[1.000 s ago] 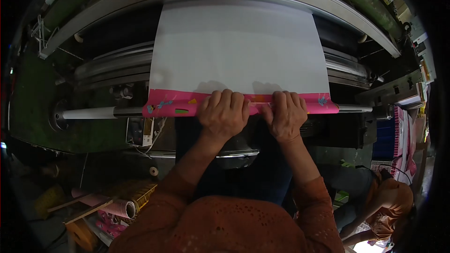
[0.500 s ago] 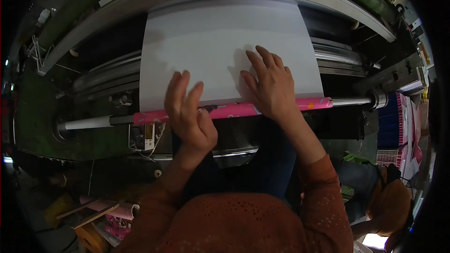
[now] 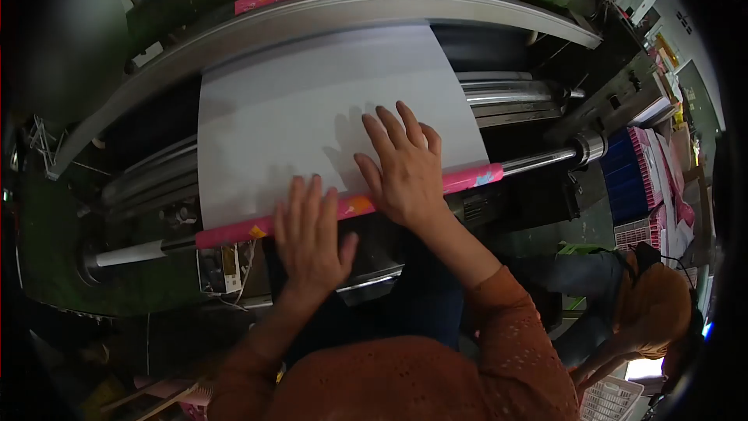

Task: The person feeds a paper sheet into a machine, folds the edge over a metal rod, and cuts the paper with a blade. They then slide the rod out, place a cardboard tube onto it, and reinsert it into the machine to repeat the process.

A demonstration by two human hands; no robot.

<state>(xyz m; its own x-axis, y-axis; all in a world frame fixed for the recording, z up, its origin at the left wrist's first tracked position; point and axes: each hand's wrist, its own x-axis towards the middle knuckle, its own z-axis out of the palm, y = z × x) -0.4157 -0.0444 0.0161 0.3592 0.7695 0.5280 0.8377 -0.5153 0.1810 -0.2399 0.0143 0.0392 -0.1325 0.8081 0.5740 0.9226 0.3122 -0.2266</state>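
Since half a second ago, my left hand (image 3: 312, 238) has slid up onto the pink roll (image 3: 351, 206), fingers spread flat, gripping nothing. My right hand (image 3: 405, 168) lies open on the white sheet (image 3: 280, 117), palm over the roll. White sheet feeds from the roll across the machine rollers (image 3: 506, 93). Pink stacks fill blue crates (image 3: 631, 179) at right; any print is unreadable.

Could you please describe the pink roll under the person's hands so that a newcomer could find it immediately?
Start at the white paper sheet coming off the big machine. Along its near edge lies the pink roll, wound on a metal shaft under both hands. It is the only brightly printed tube there.
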